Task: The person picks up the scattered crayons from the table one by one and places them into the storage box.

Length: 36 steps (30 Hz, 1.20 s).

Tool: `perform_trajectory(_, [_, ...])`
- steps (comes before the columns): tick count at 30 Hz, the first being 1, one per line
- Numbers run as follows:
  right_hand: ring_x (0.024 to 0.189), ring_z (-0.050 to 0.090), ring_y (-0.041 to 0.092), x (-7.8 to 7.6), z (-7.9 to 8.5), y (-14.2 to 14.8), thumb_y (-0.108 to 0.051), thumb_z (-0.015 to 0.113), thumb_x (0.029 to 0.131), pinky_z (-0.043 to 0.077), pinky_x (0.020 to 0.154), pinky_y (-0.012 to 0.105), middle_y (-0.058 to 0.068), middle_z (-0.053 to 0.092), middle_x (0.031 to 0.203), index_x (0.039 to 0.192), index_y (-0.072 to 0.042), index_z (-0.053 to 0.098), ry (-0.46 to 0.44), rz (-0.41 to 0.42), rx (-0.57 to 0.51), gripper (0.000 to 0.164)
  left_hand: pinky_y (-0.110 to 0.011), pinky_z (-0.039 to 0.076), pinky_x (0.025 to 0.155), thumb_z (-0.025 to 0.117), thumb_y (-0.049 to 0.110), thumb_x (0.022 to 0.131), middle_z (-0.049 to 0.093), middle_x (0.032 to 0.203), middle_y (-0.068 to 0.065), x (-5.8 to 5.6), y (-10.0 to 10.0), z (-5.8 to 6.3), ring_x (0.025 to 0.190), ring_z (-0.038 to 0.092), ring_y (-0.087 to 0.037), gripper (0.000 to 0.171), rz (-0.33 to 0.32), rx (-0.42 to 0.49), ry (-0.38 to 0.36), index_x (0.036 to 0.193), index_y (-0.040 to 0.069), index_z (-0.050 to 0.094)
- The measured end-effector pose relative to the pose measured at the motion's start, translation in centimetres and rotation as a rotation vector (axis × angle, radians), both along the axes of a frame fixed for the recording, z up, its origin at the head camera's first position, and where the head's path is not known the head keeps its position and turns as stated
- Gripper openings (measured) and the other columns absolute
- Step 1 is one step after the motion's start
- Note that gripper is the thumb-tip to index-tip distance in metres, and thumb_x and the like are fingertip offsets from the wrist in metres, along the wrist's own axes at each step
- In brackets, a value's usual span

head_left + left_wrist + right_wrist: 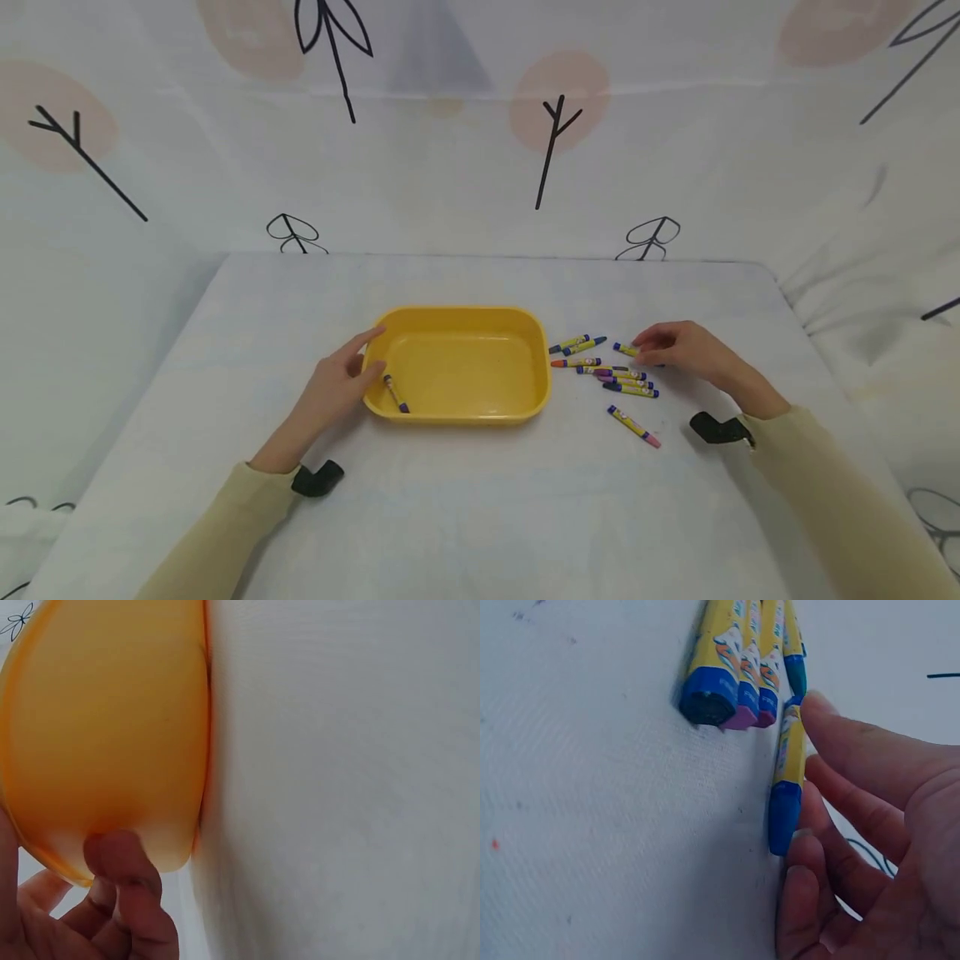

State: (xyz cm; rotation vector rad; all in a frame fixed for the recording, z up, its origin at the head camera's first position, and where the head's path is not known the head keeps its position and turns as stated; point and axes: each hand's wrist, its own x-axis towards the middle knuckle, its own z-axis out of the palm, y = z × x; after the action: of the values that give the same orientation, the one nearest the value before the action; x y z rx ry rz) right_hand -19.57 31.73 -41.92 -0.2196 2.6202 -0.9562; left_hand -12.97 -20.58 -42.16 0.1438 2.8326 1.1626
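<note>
A yellow plastic tray (457, 419) sits on the white-covered table. My left hand (341, 379) grips its left end, with the thumb over the rim and the fingers against the outer wall (112, 735). Inside the tray, near that hand, lies one crayon (396, 393) in a yellow wrapper. To the right of the tray, my right hand (686, 354) pinches a blue crayon (786, 780) that lies at the table surface. The thumb is near its blunt end and the curled fingers are by its blue tip. In the head view the hand partly covers this crayon.
Several more crayons (630, 389) lie in a loose cluster between the tray and my right hand, some side by side. A pink crayon (633, 426) lies apart, nearer to me. Patterned white cloth (465, 183) hangs behind the table.
</note>
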Motion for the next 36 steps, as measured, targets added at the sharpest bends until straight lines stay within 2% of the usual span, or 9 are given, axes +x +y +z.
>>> perform_trajectory(3, [0.086, 0.054, 0.022, 0.1, -0.2, -0.4, -0.027, 0.078, 0.086, 0.043, 0.074, 0.032, 0.005, 0.065, 0.093, 0.111, -0.002, 0.07, 0.022, -0.007, 0.064, 0.036, -0.029, 0.037, 0.053, 0.061, 0.029, 0.1, 0.043, 0.065, -0.002, 0.0, 0.1, 0.0, 0.057, 0.044, -0.02, 0.054, 0.004, 0.014, -0.034, 0.151, 0.027, 0.044])
perform_trajectory(7, [0.086, 0.052, 0.025, 0.3, -0.2, -0.9, -0.025, 0.077, 0.087, 0.042, 0.073, 0.035, 0.006, 0.063, 0.091, 0.109, -0.002, 0.07, 0.026, -0.024, 0.106, 0.033, -0.029, 0.04, 0.052, 0.061, 0.029, 0.1, 0.046, 0.065, -0.003, 0.0, 0.1, 0.1, 0.055, 0.046, -0.02, 0.055, 0.007, 0.025, -0.061, 0.151, 0.029, 0.042])
perform_trajectory(12, [0.089, 0.052, 0.026, 0.5, 0.0, -0.9, -0.024, 0.075, 0.089, 0.042, 0.074, 0.036, 0.008, 0.064, 0.095, 0.111, 0.001, 0.069, 0.027, -0.022, 0.104, 0.034, -0.03, 0.042, 0.053, 0.061, 0.028, 0.1, 0.05, 0.067, -0.005, 0.1, 0.2, 0.3, 0.055, 0.049, -0.021, 0.055, 0.008, 0.032, -0.077, 0.152, 0.028, 0.042])
perform_trajectory(19, [0.098, 0.057, 0.027, 0.7, 0.8, -0.9, -0.024, 0.07, 0.093, 0.045, 0.083, 0.041, 0.013, 0.068, 0.111, 0.117, -0.001, 0.07, 0.019, -0.023, 0.083, 0.033, -0.03, 0.042, 0.053, 0.061, 0.027, 0.1, 0.05, 0.067, -0.005, 0.2, 0.3, 0.4, 0.055, 0.049, -0.021, 0.055, 0.005, 0.033, -0.069, 0.152, 0.026, 0.042])
perform_trajectory(27, [0.106, 0.057, 0.029, 0.2, 2.9, -2.6, -0.027, 0.067, 0.096, 0.044, 0.092, 0.048, 0.013, 0.066, 0.12, 0.123, -0.005, 0.068, 0.014, 0.002, -0.004, 0.034, -0.029, 0.042, 0.053, 0.061, 0.025, 0.099, 0.049, 0.066, -0.005, 0.2, 0.4, 0.4, 0.055, 0.049, -0.021, 0.056, 0.004, 0.051, -0.067, 0.152, 0.026, 0.042])
perform_trajectory(31, [0.105, 0.058, 0.029, -0.2, 4.4, -4.8, -0.028, 0.066, 0.097, 0.044, 0.095, 0.051, 0.012, 0.066, 0.119, 0.123, -0.006, 0.068, 0.024, 0.034, -0.043, 0.034, -0.029, 0.042, 0.053, 0.061, 0.026, 0.1, 0.051, 0.067, -0.004, 0.2, 0.3, 0.2, 0.056, 0.05, -0.021, 0.056, 0.001, 0.047, -0.067, 0.152, 0.027, 0.041])
perform_trajectory(36, [0.104, 0.059, 0.027, -1.0, 6.1, -8.4, -0.027, 0.067, 0.096, 0.045, 0.097, 0.05, 0.009, 0.067, 0.117, 0.122, -0.007, 0.069, 0.044, 0.106, -0.113, 0.032, -0.029, 0.043, 0.055, 0.06, 0.026, 0.1, 0.055, 0.068, -0.004, 0.1, 0.2, 0.0, 0.058, 0.051, -0.02, 0.056, -0.006, 0.045, -0.054, 0.152, 0.026, 0.041])
